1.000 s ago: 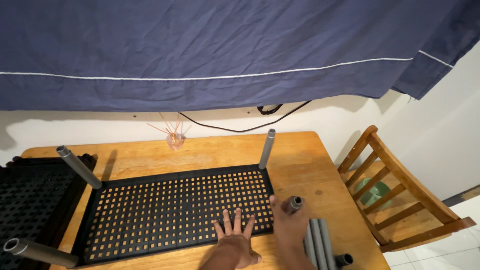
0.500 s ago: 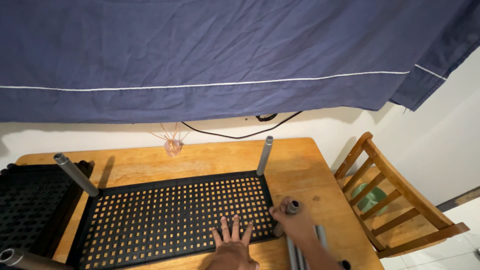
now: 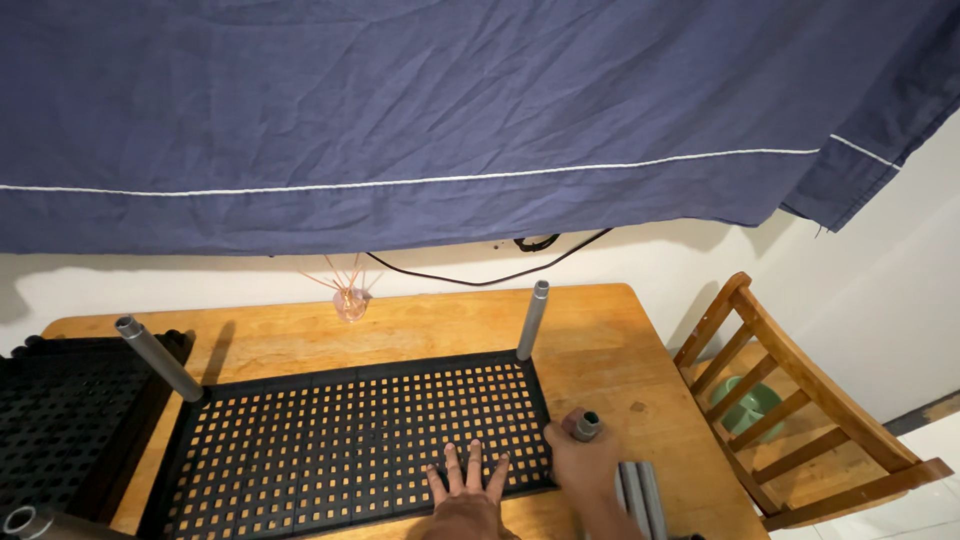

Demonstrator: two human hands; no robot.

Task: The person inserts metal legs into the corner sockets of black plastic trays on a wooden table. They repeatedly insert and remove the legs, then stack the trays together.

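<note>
**Legs going onto a black grid shelf panel**

Tube work is sitting partway: the short grey metal tube [image 3: 585, 425] is standing upright at the near right corner of the black perforated plastic shelf panel [image 3: 340, 440], and the right hand [image 3: 580, 462] is wrapping its fingers closed around the tube's lower end, right at that corner. Whether the tube is fully seated in its socket is not showing from this angle. The left hand [image 3: 466, 492] is lying flat and fully open on the panel's near edge, fingers spread, holding nothing and pressing the panel down, just to the left of the right hand.

Judging by how things stand, about half or more is done: a second grey tube [image 3: 532, 320] is already standing at the corner beyond the right hand, a third grey tube [image 3: 158, 358] is leaning up from the far left corner well away from the left hand, and the end of a fourth grey tube [image 3: 22, 522] is showing at the left edge near the bottom, its seating unclear.

Just right of the right hand, several loose grey tubes [image 3: 640, 495] are lying side by side on the wooden table [image 3: 610, 350], waiting. Far to the left, another black grid panel [image 3: 60, 420] is resting, partly under the first. Well to the right, a wooden slatted chair [image 3: 790, 400] is standing with a green bowl [image 3: 750, 405] on its seat.
</note>
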